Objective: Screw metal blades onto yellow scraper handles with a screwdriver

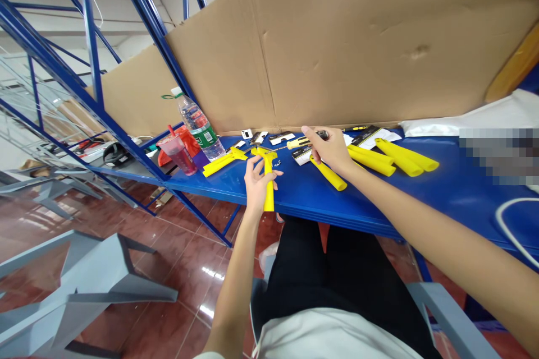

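Note:
Near the front edge of the blue table, my left hand is closed around the handle of a yellow T-shaped plastic tool, its head pointing away from me. My right hand grips a screwdriver with a yellow and black handle. The screwdriver's shaft points left to the tool's head; whether the tip sits in a screw is too small to tell. Small metal bits lie just right of the tool. Another yellow T-shaped tool rests to the left. Loose yellow handles lie around and beyond my right hand.
A water bottle and a red drink cup stand at the left. Black-and-white cards lie along the cardboard wall. On the right are a white bag and a white cable. Blue rack posts rise at left.

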`<move>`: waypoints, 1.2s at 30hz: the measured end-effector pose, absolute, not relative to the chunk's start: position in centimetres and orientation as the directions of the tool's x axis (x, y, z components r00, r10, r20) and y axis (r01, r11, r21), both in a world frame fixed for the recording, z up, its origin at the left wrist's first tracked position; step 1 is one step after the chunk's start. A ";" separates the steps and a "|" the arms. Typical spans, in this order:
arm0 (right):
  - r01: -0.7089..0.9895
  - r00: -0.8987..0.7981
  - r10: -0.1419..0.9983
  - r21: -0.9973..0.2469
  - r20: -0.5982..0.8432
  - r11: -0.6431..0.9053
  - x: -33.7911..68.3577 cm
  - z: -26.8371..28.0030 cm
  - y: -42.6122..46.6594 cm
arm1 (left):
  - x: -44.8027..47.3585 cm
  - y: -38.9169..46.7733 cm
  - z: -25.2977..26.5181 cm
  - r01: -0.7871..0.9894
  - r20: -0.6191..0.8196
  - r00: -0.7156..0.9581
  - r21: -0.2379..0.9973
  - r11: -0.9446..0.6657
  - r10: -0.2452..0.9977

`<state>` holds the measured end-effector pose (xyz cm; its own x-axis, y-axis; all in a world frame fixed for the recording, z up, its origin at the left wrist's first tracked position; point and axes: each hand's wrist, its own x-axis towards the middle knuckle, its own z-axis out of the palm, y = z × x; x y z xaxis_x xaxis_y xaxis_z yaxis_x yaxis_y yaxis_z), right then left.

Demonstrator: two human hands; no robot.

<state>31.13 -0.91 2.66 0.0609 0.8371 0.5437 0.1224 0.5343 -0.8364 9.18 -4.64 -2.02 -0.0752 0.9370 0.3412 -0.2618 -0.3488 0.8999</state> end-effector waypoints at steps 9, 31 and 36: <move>0.103 0.055 0.832 -0.832 0.552 0.545 31.0 2.5 -0.7 | 9.3 -4.7 -2.0 -0.276 0.347 -0.098 0.891 -0.361 0.933; -0.665 0.051 0.998 -0.747 -0.028 0.013 32.3 3.8 1.4 | 8.1 -5.0 -1.7 -0.505 0.335 0.080 0.826 -0.252 0.939; -0.628 0.001 0.999 -0.778 0.043 0.034 31.6 3.5 1.3 | 8.7 -4.8 -1.5 -0.496 0.273 0.082 0.845 -0.199 0.958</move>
<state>31.58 1.32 3.48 0.0006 0.9991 0.0427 -0.6279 0.0336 -0.7776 8.69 -4.84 -1.54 0.0816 0.9584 0.2734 -0.4960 -0.1989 0.8453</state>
